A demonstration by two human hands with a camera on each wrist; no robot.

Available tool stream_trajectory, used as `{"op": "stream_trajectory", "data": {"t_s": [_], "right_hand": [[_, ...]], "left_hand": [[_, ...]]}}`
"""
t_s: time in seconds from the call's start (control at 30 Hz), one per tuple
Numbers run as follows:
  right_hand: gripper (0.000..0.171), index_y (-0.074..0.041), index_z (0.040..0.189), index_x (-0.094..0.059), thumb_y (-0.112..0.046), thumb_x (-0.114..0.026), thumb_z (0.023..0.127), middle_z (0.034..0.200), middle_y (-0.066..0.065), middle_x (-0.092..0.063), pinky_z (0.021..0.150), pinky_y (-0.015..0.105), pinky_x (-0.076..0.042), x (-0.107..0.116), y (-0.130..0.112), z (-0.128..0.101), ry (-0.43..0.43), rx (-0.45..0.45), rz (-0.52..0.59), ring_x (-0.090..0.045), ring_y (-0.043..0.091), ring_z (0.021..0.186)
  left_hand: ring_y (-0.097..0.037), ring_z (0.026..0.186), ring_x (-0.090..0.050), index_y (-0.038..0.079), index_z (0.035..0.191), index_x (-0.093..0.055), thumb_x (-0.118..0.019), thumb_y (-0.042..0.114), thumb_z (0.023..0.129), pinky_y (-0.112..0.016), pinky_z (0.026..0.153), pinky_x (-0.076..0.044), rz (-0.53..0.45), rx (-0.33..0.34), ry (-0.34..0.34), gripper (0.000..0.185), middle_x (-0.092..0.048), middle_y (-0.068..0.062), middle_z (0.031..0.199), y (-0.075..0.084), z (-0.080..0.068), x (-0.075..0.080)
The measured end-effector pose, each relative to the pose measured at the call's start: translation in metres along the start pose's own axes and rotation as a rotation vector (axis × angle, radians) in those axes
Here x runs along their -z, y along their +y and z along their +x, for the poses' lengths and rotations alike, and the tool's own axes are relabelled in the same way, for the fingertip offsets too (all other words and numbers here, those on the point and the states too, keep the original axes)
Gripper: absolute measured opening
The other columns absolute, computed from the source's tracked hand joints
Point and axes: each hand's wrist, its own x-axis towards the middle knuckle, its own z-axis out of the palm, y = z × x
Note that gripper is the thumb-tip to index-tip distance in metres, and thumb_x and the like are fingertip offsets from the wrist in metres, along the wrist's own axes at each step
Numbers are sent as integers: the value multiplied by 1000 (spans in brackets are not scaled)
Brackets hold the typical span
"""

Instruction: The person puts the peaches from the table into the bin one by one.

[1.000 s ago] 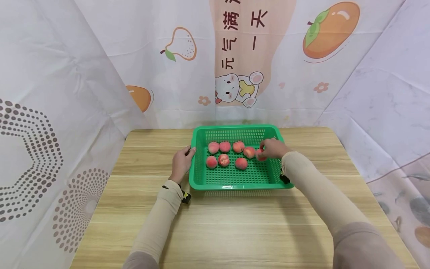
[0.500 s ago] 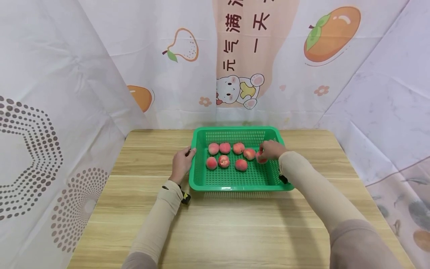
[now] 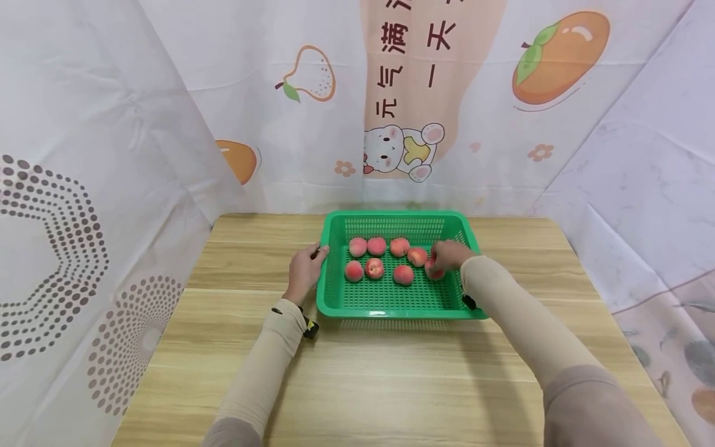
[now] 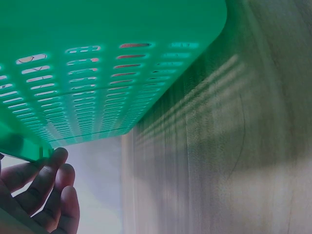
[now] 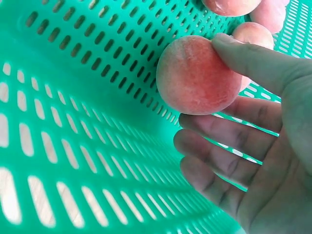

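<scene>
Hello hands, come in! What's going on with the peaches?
Left hand grips green basket rim. Right hand holds one peach inside it. Seven more peaches alongside; nothing blocking.

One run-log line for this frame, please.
left hand: grips basket rim | right hand: pinches peach inside basket

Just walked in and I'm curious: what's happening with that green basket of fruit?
A person sits at a wooden table with a green basket of peaches. Their left hand grips the basket's left rim, while the right hand holds one peach inside, at the right end of the front row. Seven other peaches lie beside it in two rows.
</scene>
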Motion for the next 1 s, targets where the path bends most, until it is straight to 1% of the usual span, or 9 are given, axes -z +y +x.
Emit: {"op": "stream_trajectory", "data": {"t_s": [0.1, 0.43, 0.6, 0.77, 1.0], "right_hand": [[13, -9, 88, -65, -22, -66, 88, 78, 4, -60, 62, 33, -38, -1, 0, 0, -14, 0, 6, -46, 19, 70], [12, -12, 82, -66, -22, -66, 89, 70, 1, -55, 61, 33, -36, -5, 1, 4, -25, 2, 20, -43, 17, 65], [14, -13, 81, -63, -23, -65, 89, 71, 1, -53, 61, 33, -37, -6, 2, 6, -21, 17, 17, -44, 18, 66], [13, -12, 82, -64, -22, -66, 89, 72, 2, -54, 61, 33, -37, -4, -1, 3, -21, 10, 20, -45, 19, 67], [13, -12, 83, -66, -23, -67, 89, 73, 1, -56, 63, 33, -38, -4, -1, 5, -48, 2, 23, -46, 18, 69]], "left_hand": [[-29, 117, -62, 11, 137, -57, -52, 45, 99, -45, 94, -50, -4, -2, -3, 51, -63, -12, 132, 0, 0, 0], [-28, 119, -61, 12, 137, -57, -52, 45, 99, -45, 94, -50, 9, 2, -2, 51, -62, -12, 133, -1, 1, -1], [-28, 120, -60, 11, 137, -57, -52, 45, 99, -45, 95, -50, 7, 0, -1, 51, -62, -12, 133, -1, 1, -1], [-29, 119, -61, 11, 138, -56, -52, 45, 99, -45, 95, -50, 6, -4, -1, 52, -62, -12, 134, 0, 0, 0], [-29, 119, -61, 12, 138, -57, -52, 45, 99, -45, 95, -49, 5, -2, 1, 51, -62, -12, 133, -2, 1, -1]]}}
